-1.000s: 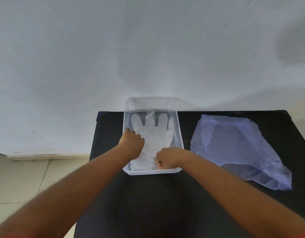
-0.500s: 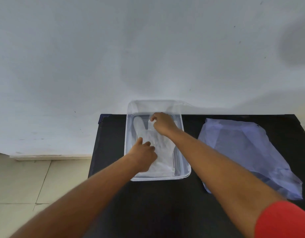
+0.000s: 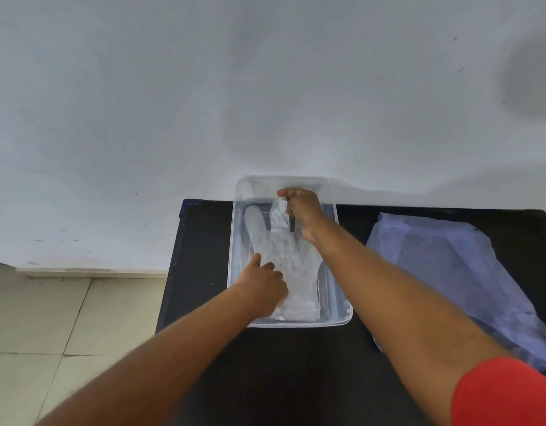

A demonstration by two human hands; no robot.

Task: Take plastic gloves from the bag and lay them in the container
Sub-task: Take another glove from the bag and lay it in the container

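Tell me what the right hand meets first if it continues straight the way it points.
Probably the container's far wall: the right hand, pinching a glove finger, points away toward it. Depth is unclear.

A clear plastic container [image 3: 342, 315] sits on a black table [image 3: 296, 364], against a white wall [image 3: 265, 87]. Inside it lies a clear plastic glove [image 3: 293, 272]. The left hand [image 3: 261, 287] presses the glove's near end; the right hand [image 3: 302, 210] pinches what seems to be a glove finger at the container's far end. A bluish bag [image 3: 450, 272] lies right of the container.
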